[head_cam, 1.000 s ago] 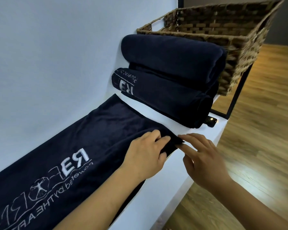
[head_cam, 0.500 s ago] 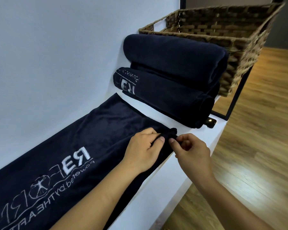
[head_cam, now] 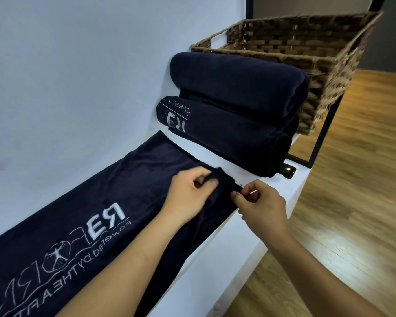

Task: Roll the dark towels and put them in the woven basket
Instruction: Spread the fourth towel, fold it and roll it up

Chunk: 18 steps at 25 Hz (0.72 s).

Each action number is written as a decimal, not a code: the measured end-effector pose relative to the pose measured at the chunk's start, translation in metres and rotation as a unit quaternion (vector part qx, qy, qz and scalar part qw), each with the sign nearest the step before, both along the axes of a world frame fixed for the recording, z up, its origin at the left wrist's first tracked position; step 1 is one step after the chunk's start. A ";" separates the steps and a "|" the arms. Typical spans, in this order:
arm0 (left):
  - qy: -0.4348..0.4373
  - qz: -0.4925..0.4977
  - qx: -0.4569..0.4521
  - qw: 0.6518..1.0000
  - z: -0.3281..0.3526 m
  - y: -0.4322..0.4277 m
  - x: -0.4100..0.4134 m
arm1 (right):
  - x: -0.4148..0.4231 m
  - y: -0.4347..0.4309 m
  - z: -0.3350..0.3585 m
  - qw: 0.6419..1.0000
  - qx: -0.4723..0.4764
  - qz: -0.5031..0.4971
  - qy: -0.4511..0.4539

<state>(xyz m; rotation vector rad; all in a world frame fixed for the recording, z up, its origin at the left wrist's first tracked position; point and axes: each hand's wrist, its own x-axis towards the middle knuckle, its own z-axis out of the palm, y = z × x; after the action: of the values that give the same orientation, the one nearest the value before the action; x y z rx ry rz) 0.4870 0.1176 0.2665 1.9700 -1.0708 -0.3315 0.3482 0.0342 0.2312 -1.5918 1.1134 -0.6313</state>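
A dark navy towel (head_cam: 114,193) with white lettering lies flat along the white ledge (head_cam: 281,193), its near side hanging over the front edge. My left hand (head_cam: 188,195) pinches the towel's far end edge and lifts a small fold. My right hand (head_cam: 258,202) pinches the same end at its front corner. Beyond them lie two rolled dark towels, the upper roll (head_cam: 236,81) stacked on the lower roll (head_cam: 229,131). The brown woven basket (head_cam: 325,72) stands behind the rolls with nothing visible inside.
A pale wall runs along the left of the ledge. A black metal frame (head_cam: 322,133) supports the basket end. A small dark object (head_cam: 288,171) sits at the lower roll's front end. The wood floor (head_cam: 352,213) lies to the right, below the ledge.
Both hands closed onto the towel's end edge. The left hand now lifts a bit of cloth up and back, and the right hand shifted a little right along the edge.
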 end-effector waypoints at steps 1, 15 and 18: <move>0.001 0.059 -0.040 0.997 0.010 0.002 0.012 | 0.002 -0.001 0.000 1.000 0.010 -0.003 -0.003; -0.382 0.012 0.040 0.923 -0.014 -0.003 -0.011 | -0.006 -0.005 -0.015 0.996 0.039 0.008 -0.080; -0.325 0.069 -0.059 0.941 0.000 -0.018 -0.014 | -0.006 -0.005 -0.014 0.996 0.036 0.016 -0.077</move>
<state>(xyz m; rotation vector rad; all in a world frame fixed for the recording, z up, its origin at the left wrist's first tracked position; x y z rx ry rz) 0.4729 0.0998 0.2661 2.0779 -1.3020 0.4896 0.3423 0.0288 0.2168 -1.4711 0.9834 -0.6734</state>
